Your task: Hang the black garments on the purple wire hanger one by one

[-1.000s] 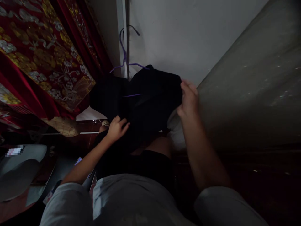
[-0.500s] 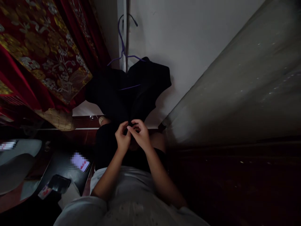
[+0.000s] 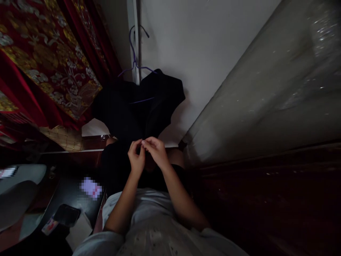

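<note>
Left hand [image 3: 136, 160]: thumb and forefinger curled to meet at the tips, pinching the lower front of the black garment [image 3: 165, 96]. Right hand [image 3: 158, 153]: thumb and forefinger likewise closed on the cloth, tips against those of the left. Fine detail between the fingertips is too dark to tell.

Garment: hung on a purple hanger [image 3: 135, 63], in front of the person's body, its front edges converging at the fingers. A strip of the hanger's lower bar shows through the neck opening. The hook stands at a pale post [image 3: 137, 49]; what bears it is unclear.

Left of garment: red curtain [image 3: 50, 64] with gold and silver pattern, near or touching its shoulder. Right: white wall [image 3: 213, 39], then a grey sheet [image 3: 247, 99] with a glossy surface.

Lower left: dark table [image 3: 68, 188] bearing a lit phone [image 3: 91, 188], a black object [image 3: 67, 215], a card [image 3: 49, 226] and white paper [image 3: 80, 230].
</note>
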Demonstrator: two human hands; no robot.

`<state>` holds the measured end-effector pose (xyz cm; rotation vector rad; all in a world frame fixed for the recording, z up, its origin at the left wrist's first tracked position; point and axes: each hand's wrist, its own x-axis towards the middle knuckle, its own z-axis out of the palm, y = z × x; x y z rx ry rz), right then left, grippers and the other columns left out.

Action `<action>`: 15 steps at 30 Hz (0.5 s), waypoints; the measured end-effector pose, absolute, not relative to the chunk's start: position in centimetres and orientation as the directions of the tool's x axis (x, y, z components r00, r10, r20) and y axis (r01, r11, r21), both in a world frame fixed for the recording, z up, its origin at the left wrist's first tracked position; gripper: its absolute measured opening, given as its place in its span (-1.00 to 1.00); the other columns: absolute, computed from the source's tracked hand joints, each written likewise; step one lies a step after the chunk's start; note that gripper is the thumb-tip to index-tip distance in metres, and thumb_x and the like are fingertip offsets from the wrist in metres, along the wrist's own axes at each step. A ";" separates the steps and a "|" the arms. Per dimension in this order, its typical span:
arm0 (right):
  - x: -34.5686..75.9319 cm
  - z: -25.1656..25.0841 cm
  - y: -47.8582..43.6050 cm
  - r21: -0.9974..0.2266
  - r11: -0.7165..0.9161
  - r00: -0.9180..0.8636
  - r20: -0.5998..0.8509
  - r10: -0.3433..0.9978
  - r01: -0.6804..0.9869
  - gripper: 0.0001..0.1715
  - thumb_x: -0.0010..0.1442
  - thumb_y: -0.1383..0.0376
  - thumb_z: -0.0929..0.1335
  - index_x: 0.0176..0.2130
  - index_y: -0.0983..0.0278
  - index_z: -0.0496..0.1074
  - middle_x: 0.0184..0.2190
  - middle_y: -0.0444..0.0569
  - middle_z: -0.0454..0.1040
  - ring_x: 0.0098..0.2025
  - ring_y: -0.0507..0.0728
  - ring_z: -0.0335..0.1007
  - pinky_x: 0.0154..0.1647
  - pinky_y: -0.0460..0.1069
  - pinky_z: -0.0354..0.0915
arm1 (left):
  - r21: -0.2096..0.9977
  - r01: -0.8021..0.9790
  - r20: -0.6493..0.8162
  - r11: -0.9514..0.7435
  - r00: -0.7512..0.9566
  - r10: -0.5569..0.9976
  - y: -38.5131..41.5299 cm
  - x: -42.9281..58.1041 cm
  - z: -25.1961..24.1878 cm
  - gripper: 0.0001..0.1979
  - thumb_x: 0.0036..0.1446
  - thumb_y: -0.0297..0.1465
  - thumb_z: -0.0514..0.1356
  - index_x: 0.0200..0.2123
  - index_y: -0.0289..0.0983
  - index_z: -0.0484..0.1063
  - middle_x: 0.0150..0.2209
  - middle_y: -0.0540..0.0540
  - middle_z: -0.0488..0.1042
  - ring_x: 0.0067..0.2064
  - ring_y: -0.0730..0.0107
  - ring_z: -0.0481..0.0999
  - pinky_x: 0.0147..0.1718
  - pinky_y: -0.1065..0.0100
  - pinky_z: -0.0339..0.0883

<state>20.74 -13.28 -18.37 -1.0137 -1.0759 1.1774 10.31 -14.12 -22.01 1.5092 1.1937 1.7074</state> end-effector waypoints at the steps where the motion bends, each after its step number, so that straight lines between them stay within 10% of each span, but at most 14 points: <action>1: 20.6 -18.3 -13.2 -0.973 0.078 0.023 0.075 0.997 -0.217 -0.63 0.11 -0.02 0.47 -0.40 0.24 0.51 -0.48 -0.07 0.49 -0.45 0.06 0.39 -0.39 -0.03 0.29 | 0.879 0.165 0.474 -0.447 -0.206 0.856 -14.0 10.2 -22.1 -0.81 0.34 -0.33 0.23 -0.09 -0.29 0.58 -0.17 -0.16 0.54 -0.11 0.25 0.57 -0.09 0.29 0.45; 8: 20.3 -17.4 -13.0 -0.916 -0.155 -0.053 -0.146 0.988 -0.370 -0.58 -0.03 -0.02 0.50 -0.44 0.30 0.57 -0.51 0.03 0.57 -0.62 -0.02 0.23 -0.61 -0.09 0.03 | 0.829 0.285 0.538 -0.481 -0.170 0.826 -13.9 9.8 -22.0 -0.88 0.28 -0.50 0.16 -0.20 -0.27 0.52 -0.26 -0.09 0.50 -0.19 0.30 0.53 -0.15 0.33 0.40; 15: 21.3 -8.5 -4.4 -0.909 -0.022 0.009 -0.029 1.000 -0.417 -0.72 0.04 0.15 0.49 -0.47 0.34 0.55 -0.56 0.00 0.53 -0.67 -0.08 0.15 -0.67 -0.13 -0.11 | 0.771 0.367 0.586 -0.521 -0.086 0.806 -12.7 9.9 -22.9 -0.91 0.34 -0.45 0.15 -0.24 -0.26 0.45 -0.29 -0.11 0.48 -0.19 0.25 0.52 -0.16 0.30 0.37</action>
